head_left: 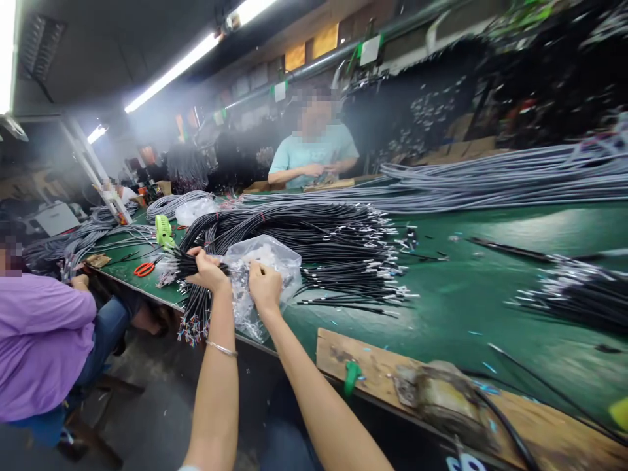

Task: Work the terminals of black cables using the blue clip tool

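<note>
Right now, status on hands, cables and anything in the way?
Left fingers closed on cables. Right fingers curled shut over bag, hold unclear. Bag partly hides cable pile.

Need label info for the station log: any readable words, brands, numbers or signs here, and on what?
No readable text.
Larger white sheet, up high: too blurred to read.
Smaller white sheet: too small to read.
Light-blue shirt: possible faint print, too blurred.

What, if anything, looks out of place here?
Blue scraps lie scattered on and around the wooden board, perhaps stray offcuts. Near the left hand, colourful wire ends hang off the table, where they might snag.
</note>
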The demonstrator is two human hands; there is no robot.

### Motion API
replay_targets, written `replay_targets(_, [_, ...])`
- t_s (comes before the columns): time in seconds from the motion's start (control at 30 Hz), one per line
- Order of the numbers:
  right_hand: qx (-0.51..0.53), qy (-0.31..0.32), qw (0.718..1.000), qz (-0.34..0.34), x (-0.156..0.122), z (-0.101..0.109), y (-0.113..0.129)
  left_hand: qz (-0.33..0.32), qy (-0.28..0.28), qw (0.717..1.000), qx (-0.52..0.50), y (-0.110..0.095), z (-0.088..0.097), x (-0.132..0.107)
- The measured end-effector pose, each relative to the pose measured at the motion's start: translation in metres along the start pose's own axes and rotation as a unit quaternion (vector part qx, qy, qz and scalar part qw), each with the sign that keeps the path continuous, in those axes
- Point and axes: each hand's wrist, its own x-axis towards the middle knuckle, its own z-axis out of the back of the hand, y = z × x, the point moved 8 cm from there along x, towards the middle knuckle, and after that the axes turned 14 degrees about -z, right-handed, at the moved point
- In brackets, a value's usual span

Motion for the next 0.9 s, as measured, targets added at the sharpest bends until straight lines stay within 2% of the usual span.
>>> replay_targets(0.03, [-0.024, -0.017, 1.000, 0.006, 0.002, 0.008, 0.001, -0.023, -0.024, 0.999, -0.018, -0.010, 0.003, 0.003])
replay_targets(0.1, [-0.068, -0.041, 0.997, 0.015, 0.006, 0.018, 0.004, -0.021, -0.044, 0.997, -0.062, -0.028, 0.004, 0.006])
replay_targets(0.2, [-0.122, -0.037, 0.992, 0.025, 0.014, 0.012, 0.010, 0.051, -0.018, 0.994, -0.100, -0.044, -0.002, 0.003])
replay_targets(0.33, [-0.171, 0.007, 0.984, 0.047, 0.021, -0.014, 0.014, 0.132, 0.004, 0.984, -0.122, -0.044, -0.004, -0.014])
replay_targets(0.4, [-0.177, 0.021, 0.982, 0.069, 0.018, -0.017, 0.016, 0.157, 0.002, 0.979, -0.132, -0.038, -0.001, -0.020])
replay_targets(0.5, [-0.163, 0.034, 0.980, 0.108, -0.001, -0.007, 0.017, 0.169, -0.012, 0.974, -0.153, -0.030, 0.004, -0.025])
replay_targets(0.67, [-0.129, 0.086, 0.973, 0.172, -0.055, 0.012, 0.017, 0.156, -0.038, 0.971, -0.176, -0.024, 0.012, -0.035])
replay_targets(0.8, [-0.109, 0.070, 0.940, 0.315, -0.086, 0.016, 0.032, 0.148, -0.042, 0.975, -0.159, -0.019, 0.018, -0.044])
replay_targets(0.9, [-0.110, 0.075, 0.922, 0.363, -0.099, 0.011, 0.033, 0.135, -0.034, 0.981, -0.136, -0.016, 0.026, -0.040])
